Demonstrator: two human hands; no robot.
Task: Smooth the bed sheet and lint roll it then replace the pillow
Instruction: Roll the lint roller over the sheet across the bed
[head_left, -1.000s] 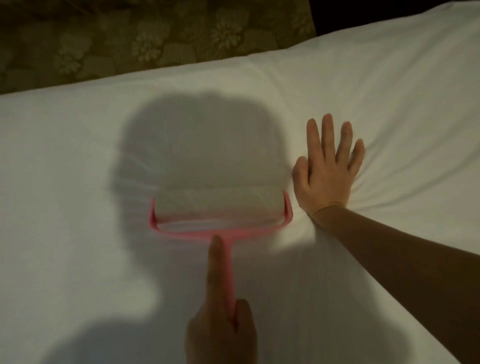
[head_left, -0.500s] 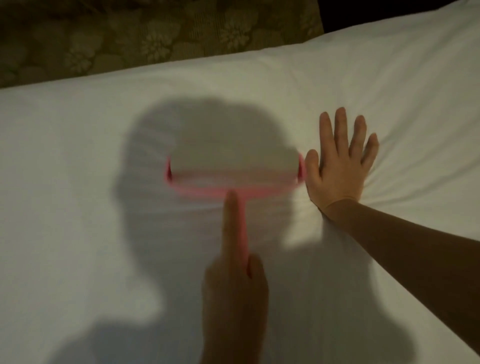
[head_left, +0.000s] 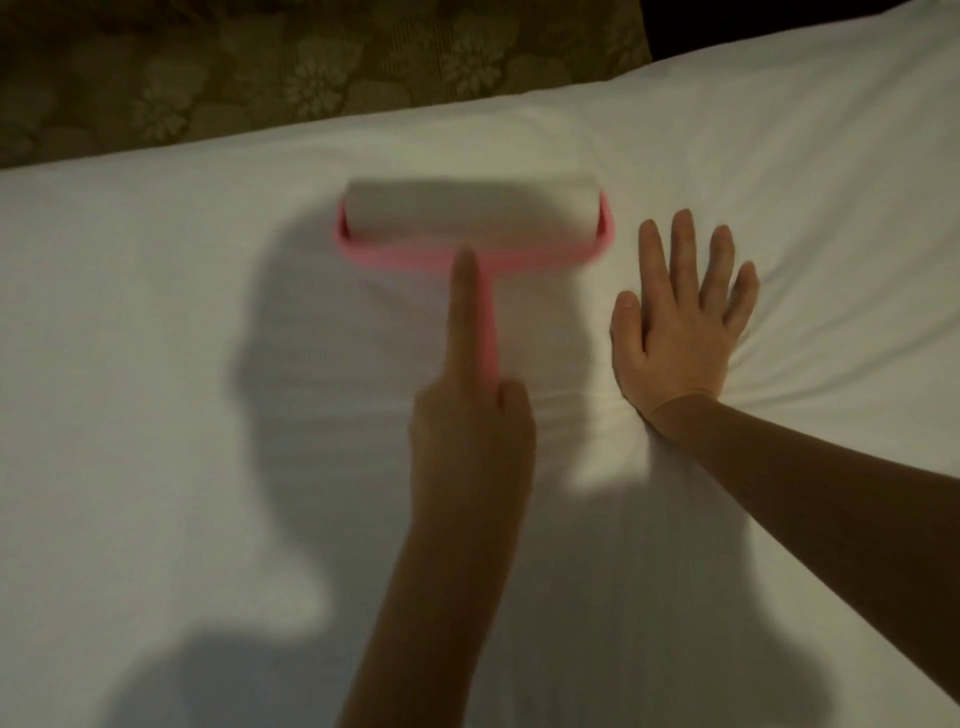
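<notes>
Rolled farther up the bed sheet (head_left: 156, 364), one lint roller (head_left: 467, 218), left hand (head_left: 472, 431) gripping; right hand (head_left: 675, 338) flat.

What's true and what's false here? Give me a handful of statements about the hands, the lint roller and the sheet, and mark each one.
1. The left hand grips the pink lint roller by its handle, index finger stretched along it. True.
2. The right hand is curled into a fist. False: it lies flat on the bed sheet, fingers spread.
3. The roller's head sits to the left of the right hand. True.
4. A pillow lies between the hands. False: no pillow is in view.
5. The sheet is dark blue. False: it is white.
</notes>
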